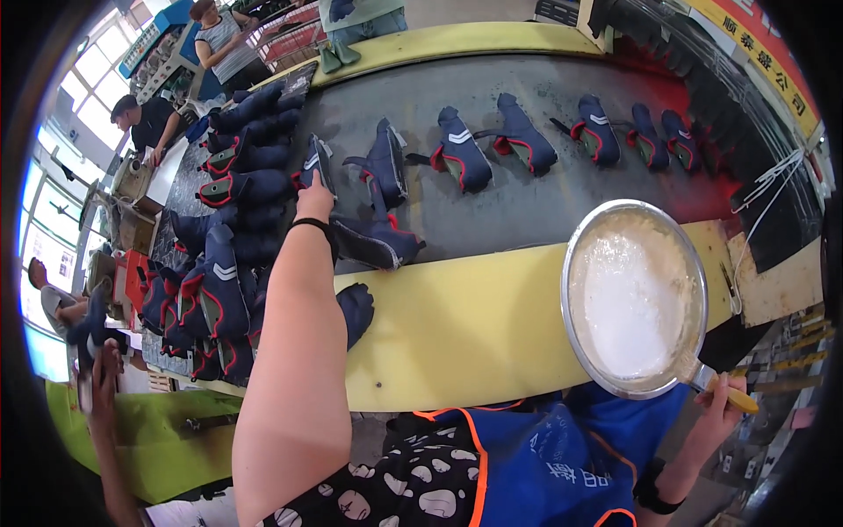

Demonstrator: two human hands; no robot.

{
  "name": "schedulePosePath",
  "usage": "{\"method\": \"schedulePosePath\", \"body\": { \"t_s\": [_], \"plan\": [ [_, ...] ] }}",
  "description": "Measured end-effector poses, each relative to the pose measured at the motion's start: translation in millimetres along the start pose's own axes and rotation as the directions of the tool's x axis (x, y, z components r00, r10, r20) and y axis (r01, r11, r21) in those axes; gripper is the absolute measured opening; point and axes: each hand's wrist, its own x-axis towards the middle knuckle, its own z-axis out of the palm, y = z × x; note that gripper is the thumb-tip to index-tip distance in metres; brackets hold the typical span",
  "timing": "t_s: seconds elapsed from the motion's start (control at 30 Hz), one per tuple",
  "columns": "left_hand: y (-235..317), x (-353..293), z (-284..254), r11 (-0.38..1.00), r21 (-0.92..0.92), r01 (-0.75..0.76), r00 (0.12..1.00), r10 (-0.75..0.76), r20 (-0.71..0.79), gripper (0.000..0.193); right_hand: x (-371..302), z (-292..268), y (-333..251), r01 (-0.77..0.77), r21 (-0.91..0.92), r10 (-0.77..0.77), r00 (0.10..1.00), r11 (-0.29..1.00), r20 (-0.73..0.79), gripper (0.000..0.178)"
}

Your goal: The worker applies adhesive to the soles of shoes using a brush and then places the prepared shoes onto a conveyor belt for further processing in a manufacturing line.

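A navy shoe upper point(314, 155), soft-looking cloth with pale chevron stripes and red edging, stands toe up on the dark grey, smudged surface point(492, 220), near its left end. The left hand point(314, 200) meets its lower part, index finger extended against the cloth; whether the other fingers pinch it I cannot tell. More uppers of the same rounded, tapering shape form a loose row point(463, 151) to the right, some with green lining and loose dark straps, while another upper point(379, 241) lies on its side just beside the left wrist. A smooth, matt yellow board point(474, 325) runs along the near edge, curved by the lens. Over its right part is a round pan point(566, 294) with a shiny metal rim, holding a white mass point(625, 307) that looks smooth in the middle and grainy and beige toward the wall. The right hand point(722, 415) is curled around the pan's yellow handle point(744, 401), low at the right, its forearm angled up from the lower edge. The left arm reaches long and nearly straight up the picture, a black band point(312, 225) around its wrist, beside a heap of navy uppers point(219, 290).
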Motion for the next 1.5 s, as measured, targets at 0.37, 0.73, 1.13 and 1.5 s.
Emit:
{"method": "schedulePosePath", "body": {
  "t_s": [0.37,0.73,1.13,1.5],
  "plan": [
    [106,-140,-63,0.433,0.168,-0.886,0.433,0.638,0.637,0.095,1,-7,5,0.032,0.145,-0.030,0.999,0.989,-0.019,0.010],
    [109,-246,-115,0.658,0.071,-0.750,0.643,0.750,-0.156,0.073,-13,-12,-5,-0.029,0.317,0.030,1.000,0.948,0.002,0.011],
    [32,-424,-27,0.402,0.127,-0.907,0.371,0.903,-0.216,0.048,-5,27,7,0.004,0.296,-0.061,0.981,0.955,0.184,0.009],
    [87,-437,-8,0.518,-0.789,-0.331,0.853,0.521,-0.015,0.111,-3,76,3,0.262,-0.122,-0.226,0.941,0.957,0.252,0.012]
  ]
}}
